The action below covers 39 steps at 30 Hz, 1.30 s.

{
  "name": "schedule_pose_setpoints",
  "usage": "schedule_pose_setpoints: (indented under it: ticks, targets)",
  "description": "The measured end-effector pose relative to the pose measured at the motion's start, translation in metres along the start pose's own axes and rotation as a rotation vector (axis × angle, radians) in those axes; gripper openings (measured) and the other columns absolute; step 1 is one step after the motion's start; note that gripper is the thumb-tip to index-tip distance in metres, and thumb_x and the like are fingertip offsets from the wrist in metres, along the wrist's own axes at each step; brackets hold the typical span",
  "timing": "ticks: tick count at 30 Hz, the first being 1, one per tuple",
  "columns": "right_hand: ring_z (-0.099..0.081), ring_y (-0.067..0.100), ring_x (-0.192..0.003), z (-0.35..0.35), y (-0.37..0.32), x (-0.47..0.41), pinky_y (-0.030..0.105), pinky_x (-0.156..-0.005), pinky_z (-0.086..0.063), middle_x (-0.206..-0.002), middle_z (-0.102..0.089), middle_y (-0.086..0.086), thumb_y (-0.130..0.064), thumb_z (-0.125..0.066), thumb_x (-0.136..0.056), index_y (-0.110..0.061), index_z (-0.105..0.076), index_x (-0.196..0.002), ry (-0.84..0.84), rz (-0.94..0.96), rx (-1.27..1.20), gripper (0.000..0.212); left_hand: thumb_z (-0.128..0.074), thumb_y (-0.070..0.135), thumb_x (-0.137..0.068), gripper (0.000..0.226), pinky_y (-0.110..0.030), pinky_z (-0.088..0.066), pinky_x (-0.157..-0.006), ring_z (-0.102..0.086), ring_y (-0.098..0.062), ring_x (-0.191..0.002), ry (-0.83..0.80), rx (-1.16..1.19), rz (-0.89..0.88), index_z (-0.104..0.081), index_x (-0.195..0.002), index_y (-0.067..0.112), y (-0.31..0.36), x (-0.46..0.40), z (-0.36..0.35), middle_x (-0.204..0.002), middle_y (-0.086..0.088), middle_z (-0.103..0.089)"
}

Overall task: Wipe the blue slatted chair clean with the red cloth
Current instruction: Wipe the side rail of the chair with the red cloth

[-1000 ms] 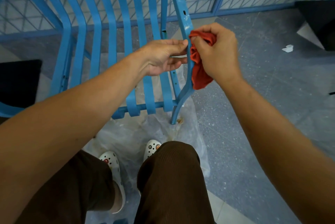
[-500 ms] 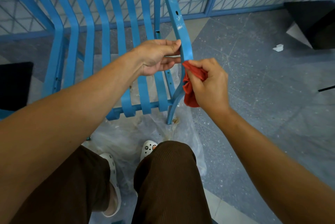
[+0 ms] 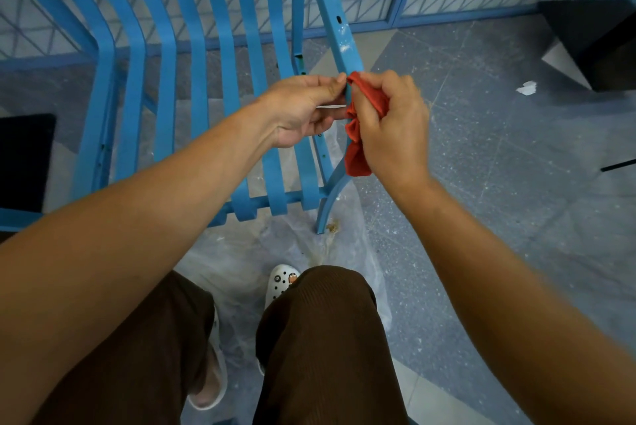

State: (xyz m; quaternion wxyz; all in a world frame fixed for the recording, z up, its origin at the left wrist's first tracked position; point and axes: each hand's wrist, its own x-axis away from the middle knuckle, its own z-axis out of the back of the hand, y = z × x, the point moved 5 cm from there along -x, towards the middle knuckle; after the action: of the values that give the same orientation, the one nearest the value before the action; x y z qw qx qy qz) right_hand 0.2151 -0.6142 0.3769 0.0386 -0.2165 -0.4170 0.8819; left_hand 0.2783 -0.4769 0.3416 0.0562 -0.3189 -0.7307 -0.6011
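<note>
The blue slatted chair (image 3: 203, 56) stands in front of me, its right side rail (image 3: 339, 29) running down to a front leg. My right hand (image 3: 395, 128) is closed on the bunched red cloth (image 3: 358, 146) and presses it against the outer side of that rail, about midway down. My left hand (image 3: 303, 108) pinches the same rail from the inner side, fingertips almost touching the cloth. White specks and a dark green-brown stain mark the rail higher up.
A crumpled clear plastic sheet (image 3: 344, 252) lies under the chair's front leg. My knees and white clogs (image 3: 282, 282) are just below. A black box (image 3: 592, 39) sits at the right. A paper scrap (image 3: 526, 87) lies on the speckled floor. Blue mesh panels stand behind.
My right hand slid the red cloth down the right rail, then back up to midway. My left hand has kept its hold on the rail.
</note>
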Motion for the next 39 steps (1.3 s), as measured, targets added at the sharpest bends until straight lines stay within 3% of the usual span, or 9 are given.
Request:
schedule_pose_setpoints:
  ticks: [4, 7, 12, 15, 19, 21, 25, 30, 39]
  targets:
    - [-0.054, -0.001, -0.092, 0.001, 0.003, 0.024, 0.011, -0.081, -0.045, -0.108, -0.061, 0.001, -0.056, -0.057, -0.096, -0.021, -0.068, -0.126, -0.019, 0.061, 0.085, 0.048, -0.067, 0.029, -0.097, 0.012, -0.018, -0.049, -0.066, -0.067, -0.007, -0.071, 0.004, 0.028, -0.014, -0.068, -0.092, 0.018, -0.002, 0.000, 0.000, -0.080, 0.004, -0.071]
    - [-0.058, -0.002, -0.089, 0.003, 0.000, 0.020, 0.020, -0.078, -0.051, -0.098, -0.066, -0.001, -0.050, -0.059, -0.098, -0.025, -0.073, -0.110, 0.039, 0.029, 0.021, 0.031, -0.064, 0.026, -0.099, 0.010, -0.017, -0.050, -0.063, -0.071, -0.009, -0.073, 0.011, 0.020, -0.030, -0.067, -0.094, 0.017, -0.001, 0.000, 0.000, -0.080, 0.004, -0.074]
    - [-0.062, -0.002, -0.068, 0.000, -0.018, -0.018, 0.009, -0.061, -0.046, -0.081, -0.069, -0.001, -0.039, -0.065, -0.095, -0.034, -0.068, -0.082, 0.026, -0.034, 0.046, 0.013, -0.060, 0.015, -0.101, 0.009, -0.020, -0.054, -0.063, -0.073, -0.012, -0.072, 0.062, 0.073, -0.112, -0.064, -0.109, 0.014, 0.010, -0.002, 0.005, -0.085, 0.001, -0.075]
    - [-0.067, 0.007, -0.048, -0.002, -0.027, -0.041, 0.028, -0.046, -0.057, -0.064, -0.070, -0.005, -0.027, -0.067, -0.094, -0.028, -0.067, -0.077, -0.038, -0.087, -0.042, 0.017, -0.059, 0.005, -0.101, 0.026, -0.022, -0.056, -0.061, -0.072, -0.013, -0.067, 0.157, 0.034, -0.243, -0.056, -0.126, 0.012, 0.020, -0.006, 0.007, -0.090, -0.005, -0.073]
    - [-0.071, 0.013, -0.053, -0.006, -0.028, -0.064, 0.040, -0.052, -0.062, -0.065, -0.072, -0.001, -0.023, -0.068, -0.092, -0.017, -0.070, -0.089, -0.080, -0.143, -0.067, 0.007, -0.056, 0.005, -0.102, 0.038, -0.024, -0.056, -0.065, -0.071, -0.012, -0.071, 0.228, -0.214, -0.423, -0.054, -0.139, 0.012, 0.029, -0.013, 0.015, -0.098, -0.004, -0.071]
    - [-0.071, 0.011, -0.052, -0.005, -0.030, -0.061, 0.038, -0.052, -0.061, -0.064, -0.072, -0.002, -0.025, -0.068, -0.093, -0.018, -0.070, -0.087, -0.087, -0.126, -0.020, 0.009, -0.056, 0.008, -0.102, 0.037, -0.024, -0.057, -0.067, -0.072, -0.011, -0.076, 0.242, -0.319, -0.456, -0.058, -0.139, 0.013, 0.031, -0.016, 0.021, -0.107, -0.003, -0.072]
    - [-0.067, 0.006, -0.045, 0.001, -0.030, -0.042, 0.023, -0.042, -0.053, -0.067, -0.072, 0.001, -0.022, -0.068, -0.095, -0.014, -0.070, -0.086, -0.146, -0.116, 0.001, 0.012, -0.060, 0.010, -0.100, 0.036, -0.030, -0.061, -0.078, -0.072, -0.015, -0.095, 0.273, -0.511, -0.512, -0.064, -0.135, 0.019, 0.037, -0.023, 0.031, -0.123, 0.000, -0.070]
    - [-0.068, 0.008, -0.045, -0.001, -0.031, -0.047, 0.025, -0.044, -0.055, -0.061, -0.071, -0.001, -0.022, -0.069, -0.093, -0.015, -0.070, -0.084, -0.160, -0.127, 0.009, 0.012, -0.059, 0.004, -0.099, 0.037, -0.034, -0.052, -0.105, -0.063, -0.010, -0.118, 0.250, -0.593, -0.567, -0.065, -0.133, 0.019, 0.039, -0.026, 0.036, -0.130, 0.002, -0.067]
    - [-0.068, 0.012, -0.048, -0.020, -0.024, -0.113, 0.031, -0.051, -0.059, -0.059, -0.071, -0.001, -0.018, -0.070, -0.090, -0.015, -0.067, -0.077, -0.155, -0.200, -0.021, 0.013, -0.056, 0.007, -0.103, 0.035, -0.025, -0.058, -0.089, -0.061, -0.004, -0.121, 0.130, -0.435, -0.502, -0.061, -0.136, 0.017, 0.044, -0.023, 0.040, -0.130, 0.008, -0.066]
